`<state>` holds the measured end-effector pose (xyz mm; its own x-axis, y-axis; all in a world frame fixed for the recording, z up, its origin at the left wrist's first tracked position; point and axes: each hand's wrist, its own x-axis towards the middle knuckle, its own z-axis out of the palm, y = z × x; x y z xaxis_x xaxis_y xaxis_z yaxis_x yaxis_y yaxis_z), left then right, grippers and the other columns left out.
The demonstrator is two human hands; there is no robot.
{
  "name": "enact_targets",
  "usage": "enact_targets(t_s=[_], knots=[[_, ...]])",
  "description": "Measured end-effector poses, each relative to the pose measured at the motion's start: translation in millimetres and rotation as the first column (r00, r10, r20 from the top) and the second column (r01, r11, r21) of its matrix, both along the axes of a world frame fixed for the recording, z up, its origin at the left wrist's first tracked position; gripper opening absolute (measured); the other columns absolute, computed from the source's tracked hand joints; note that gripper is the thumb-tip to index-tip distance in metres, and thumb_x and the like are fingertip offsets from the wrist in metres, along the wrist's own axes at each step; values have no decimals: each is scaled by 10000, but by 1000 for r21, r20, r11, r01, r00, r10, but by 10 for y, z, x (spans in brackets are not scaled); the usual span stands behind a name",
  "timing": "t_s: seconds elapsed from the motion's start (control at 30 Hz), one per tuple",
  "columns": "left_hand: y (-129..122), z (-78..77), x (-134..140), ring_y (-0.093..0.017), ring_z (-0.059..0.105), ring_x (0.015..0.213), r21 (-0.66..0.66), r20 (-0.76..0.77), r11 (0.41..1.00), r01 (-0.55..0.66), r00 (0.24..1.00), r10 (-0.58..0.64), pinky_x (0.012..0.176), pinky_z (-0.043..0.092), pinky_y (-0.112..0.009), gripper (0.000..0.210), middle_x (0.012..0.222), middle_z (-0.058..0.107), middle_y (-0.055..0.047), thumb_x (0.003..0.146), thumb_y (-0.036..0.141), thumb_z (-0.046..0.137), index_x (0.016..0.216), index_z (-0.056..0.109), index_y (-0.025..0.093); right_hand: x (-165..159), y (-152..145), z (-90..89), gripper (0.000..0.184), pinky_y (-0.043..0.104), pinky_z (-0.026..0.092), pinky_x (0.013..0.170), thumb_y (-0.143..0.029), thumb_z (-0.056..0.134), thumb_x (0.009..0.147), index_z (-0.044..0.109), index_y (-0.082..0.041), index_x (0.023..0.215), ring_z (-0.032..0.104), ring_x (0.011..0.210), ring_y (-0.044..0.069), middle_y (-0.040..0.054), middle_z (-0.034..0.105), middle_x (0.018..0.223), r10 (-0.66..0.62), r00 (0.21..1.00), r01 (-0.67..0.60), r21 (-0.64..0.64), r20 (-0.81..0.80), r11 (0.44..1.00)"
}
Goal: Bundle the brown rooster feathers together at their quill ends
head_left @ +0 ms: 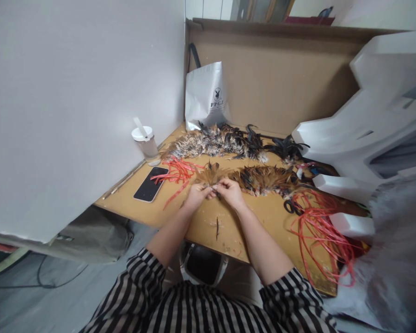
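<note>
My left hand [196,196] and my right hand [231,192] meet over the table, each pinched on the base of a small bunch of brown feathers [211,174]. The feather tips fan out away from me, beyond my fingers. What exactly lies between the fingertips is too small to make out. Just past my right hand runs a row of brown and black feathers [263,179]. Farther back lies a longer heap of pale and dark feathers [215,141]. A single dark feather [217,229] rests on the table nearer to me.
Red plastic strips [178,171] lie left of my hands, partly over a phone [149,185]. A lidded cup [148,144] stands behind it. Black-handled scissors [292,206] and more red strips [321,226] are at right. A silver bag [204,95] leans at the back; white foam [377,101] borders the right.
</note>
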<state>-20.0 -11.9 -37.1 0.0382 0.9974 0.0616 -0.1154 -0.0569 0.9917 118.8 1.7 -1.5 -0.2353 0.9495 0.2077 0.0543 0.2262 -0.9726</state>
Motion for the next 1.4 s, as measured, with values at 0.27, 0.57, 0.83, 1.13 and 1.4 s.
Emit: enact_targets(t_s=[0.27,0.57,0.83,1.13,1.4], knots=[[-44,14,30,-93,550,488,54,-77,999,-3,997,7,507,446,-208,161,573,629,-33,693,265,603,625,620,121,20,-42,54,304,237,321,466,-397,627,653,511,-167,490,393,470,102,0,480,486,23,984,-58,195,177,979],[-68,51,55,-95,554,492,28,-78,998,54,996,-51,524,460,-217,138,580,640,-38,680,233,601,611,622,116,46,-36,43,380,227,242,424,-387,591,691,429,-169,425,326,413,76,-29,392,420,-18,963,-51,247,269,968],[-79,73,62,-126,598,578,5,6,997,74,997,-74,577,475,-244,166,651,661,-57,657,259,640,725,634,108,78,-10,70,353,226,242,439,-354,619,650,424,-171,419,316,437,78,-37,372,424,-38,973,-15,229,227,973],[-43,-29,19,-109,570,500,-3,-32,997,78,996,-78,537,460,-243,195,615,649,-64,691,289,611,730,627,98,62,-23,86,288,225,251,435,-322,615,649,466,-163,460,334,445,78,-32,419,452,-17,977,-17,157,214,987],[-36,18,-4,-104,559,489,-24,0,997,70,998,-70,513,446,-230,265,596,639,-63,673,361,634,712,638,99,26,34,-45,346,220,221,391,-421,621,648,465,-168,471,319,388,71,-39,419,410,-55,989,51,31,141,998]])
